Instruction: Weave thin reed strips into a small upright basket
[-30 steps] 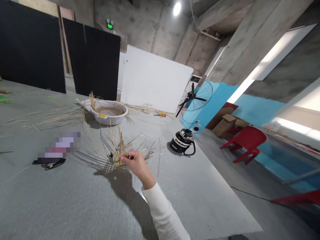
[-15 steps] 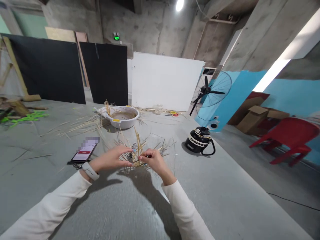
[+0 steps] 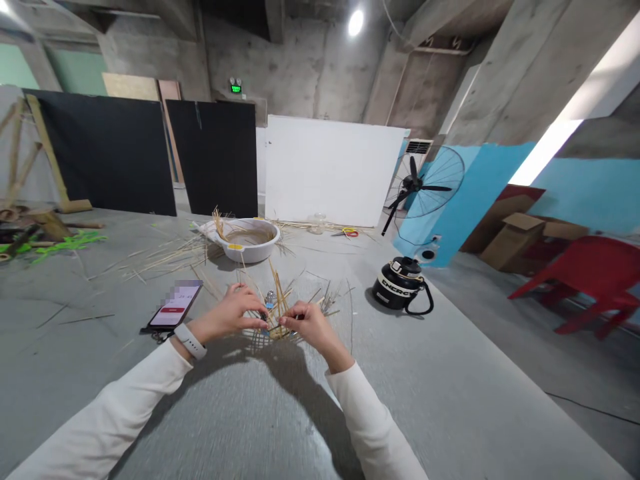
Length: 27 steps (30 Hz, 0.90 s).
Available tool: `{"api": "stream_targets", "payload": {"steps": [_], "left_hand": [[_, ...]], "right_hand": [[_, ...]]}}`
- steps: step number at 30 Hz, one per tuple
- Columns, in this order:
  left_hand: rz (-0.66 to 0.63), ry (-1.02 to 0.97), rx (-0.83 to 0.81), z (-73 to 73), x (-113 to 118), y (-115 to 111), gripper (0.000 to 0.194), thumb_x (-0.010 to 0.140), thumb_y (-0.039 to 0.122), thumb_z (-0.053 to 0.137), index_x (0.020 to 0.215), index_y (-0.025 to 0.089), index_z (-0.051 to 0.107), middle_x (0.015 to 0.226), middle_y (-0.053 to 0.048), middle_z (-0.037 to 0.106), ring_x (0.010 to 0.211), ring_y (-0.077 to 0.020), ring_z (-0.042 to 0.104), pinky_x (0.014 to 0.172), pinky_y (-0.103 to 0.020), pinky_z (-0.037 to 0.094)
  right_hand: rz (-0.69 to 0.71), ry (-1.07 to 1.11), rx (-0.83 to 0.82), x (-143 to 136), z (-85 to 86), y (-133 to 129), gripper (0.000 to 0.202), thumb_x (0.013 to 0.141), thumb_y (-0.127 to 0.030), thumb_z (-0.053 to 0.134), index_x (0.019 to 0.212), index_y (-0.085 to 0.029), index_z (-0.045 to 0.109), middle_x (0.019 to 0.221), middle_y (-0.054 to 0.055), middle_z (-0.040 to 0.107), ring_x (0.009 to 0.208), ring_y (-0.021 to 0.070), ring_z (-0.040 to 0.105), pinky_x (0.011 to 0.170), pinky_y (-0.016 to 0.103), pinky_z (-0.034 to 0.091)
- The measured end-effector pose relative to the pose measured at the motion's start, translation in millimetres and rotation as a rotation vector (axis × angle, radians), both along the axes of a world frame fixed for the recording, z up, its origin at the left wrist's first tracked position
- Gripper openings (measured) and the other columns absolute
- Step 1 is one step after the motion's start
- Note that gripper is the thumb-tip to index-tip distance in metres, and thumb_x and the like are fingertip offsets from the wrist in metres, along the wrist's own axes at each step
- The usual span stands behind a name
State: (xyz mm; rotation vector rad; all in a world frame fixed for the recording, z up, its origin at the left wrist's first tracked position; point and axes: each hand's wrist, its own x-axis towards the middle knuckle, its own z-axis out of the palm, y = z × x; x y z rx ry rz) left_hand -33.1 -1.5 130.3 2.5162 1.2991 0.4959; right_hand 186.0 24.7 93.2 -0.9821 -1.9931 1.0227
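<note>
A small open weave of thin bamboo strips (image 3: 261,342) lies on the grey table, with loose strip ends standing up and fanning outward. Metal clips sit on it; one silver clip (image 3: 271,297) shows between my hands. My left hand (image 3: 231,312) curls at the weave's left side, thumb and fingertips closed around its edge by a dark clip. On the other side, my right hand (image 3: 311,328) pinches a thin strip between thumb and forefinger, beside upright tan strips (image 3: 278,287). The fingers partly hide the middle of the weave.
Behind the weave stands a white basin (image 3: 253,252) with strips in it. A phone (image 3: 176,307) lies left, a black jug (image 3: 397,285) stands right. Scissors (image 3: 350,233) and a glass jar (image 3: 317,224) are farther back. Loose strips (image 3: 155,257) scatter left.
My left fingers have closed in on the weave's left edge, from a wider spread. My right hand keeps its pinch. The view has tilted slightly upward.
</note>
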Motion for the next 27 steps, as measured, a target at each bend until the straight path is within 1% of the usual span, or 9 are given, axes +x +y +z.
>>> {"api": "stream_targets", "payload": {"steps": [4,8,12,15,18,21,23,25,27], "left_hand": [[-0.007,0.007,0.03,2.4,2,-1,0.024,0.074,0.048,0.066,0.088,0.03,0.071,0.09,0.0,0.072,0.1,-0.0217,0.055,0.105,-0.05,0.002],[-0.036,-0.039,0.072,3.9,4,-4,0.018,0.074,0.044,0.067,0.084,0.03,0.072,0.083,0.002,0.074,0.105,-0.0201,0.055,0.106,-0.047,-0.017],[-0.07,-0.033,0.089,5.2,7,-8,0.016,0.076,0.043,0.065,0.082,0.03,0.072,0.077,0.002,0.074,0.107,-0.0199,0.055,0.105,-0.048,-0.022],[-0.071,-0.031,0.117,7.7,10,-10,0.014,0.078,0.041,0.064,0.083,0.031,0.072,0.079,0.003,0.074,0.109,-0.0212,0.054,0.106,-0.051,-0.019],[-0.048,-0.048,0.156,12.9,9,-13,0.014,0.08,0.04,0.062,0.085,0.031,0.072,0.084,0.002,0.074,0.112,-0.0223,0.052,0.109,-0.052,-0.008],[-0.023,-0.053,0.205,21.3,6,-17,0.016,0.081,0.04,0.06,0.086,0.03,0.072,0.084,0.001,0.074,0.112,-0.0226,0.052,0.11,-0.05,0.002],[0.032,-0.075,0.265,24.5,3,-22,0.018,0.082,0.041,0.058,0.087,0.029,0.071,0.086,0.001,0.074,0.111,-0.0227,0.052,0.11,-0.048,0.006],[0.11,-0.118,0.336,19.7,5,-29,0.02,0.083,0.042,0.058,0.09,0.029,0.07,0.091,0.001,0.073,0.108,-0.0229,0.052,0.109,-0.048,0.008],[0.144,-0.155,0.36,3.8,11,-35,0.021,0.081,0.043,0.059,0.093,0.029,0.069,0.093,0.0,0.072,0.103,-0.0228,0.055,0.109,-0.049,0.007]], "right_hand": [[0.002,0.004,-0.001,1,-0.2,0,0.025,0.073,-0.03,0.065,0.054,-0.014,0.06,0.057,-0.003,0.045,0.056,0.0099,0.041,0.053,0.022,0.031],[0.004,0.002,-0.005,0,2.5,-3,0.024,0.073,-0.027,0.064,0.053,-0.014,0.06,0.055,-0.004,0.044,0.054,0.0092,0.039,0.052,0.021,0.029],[0.005,-0.001,0.002,-1,4.6,-5,0.021,0.073,-0.025,0.064,0.055,-0.014,0.062,0.055,-0.004,0.044,0.054,0.0096,0.039,0.052,0.022,0.029],[-0.008,0.01,0.003,-2,4.0,-5,0.026,0.073,-0.026,0.064,0.051,-0.014,0.058,0.053,-0.004,0.042,0.053,0.0095,0.038,0.051,0.022,0.029],[-0.029,0.023,0.001,-3,1.3,-3,0.03,0.072,-0.028,0.064,0.048,-0.015,0.054,0.05,-0.005,0.039,0.051,0.0092,0.035,0.049,0.022,0.027],[-0.056,0.037,0.003,-4,-2.1,-2,0.029,0.071,-0.029,0.064,0.048,-0.015,0.054,0.05,-0.005,0.038,0.051,0.0094,0.035,0.049,0.022,0.027],[-0.086,0.051,0.009,-3,-3.9,0,0.029,0.072,-0.031,0.062,0.049,-0.015,0.054,0.051,-0.004,0.038,0.052,0.0096,0.036,0.05,0.022,0.027],[-0.125,0.068,0.02,-2,-5.0,3,0.029,0.073,-0.033,0.06,0.05,-0.015,0.053,0.053,-0.004,0.039,0.053,0.0098,0.036,0.05,0.022,0.027],[-0.163,0.083,0.033,1,-5.6,7,0.029,0.073,-0.035,0.06,0.052,-0.015,0.053,0.055,-0.004,0.039,0.054,0.0099,0.036,0.05,0.022,0.027]]}}
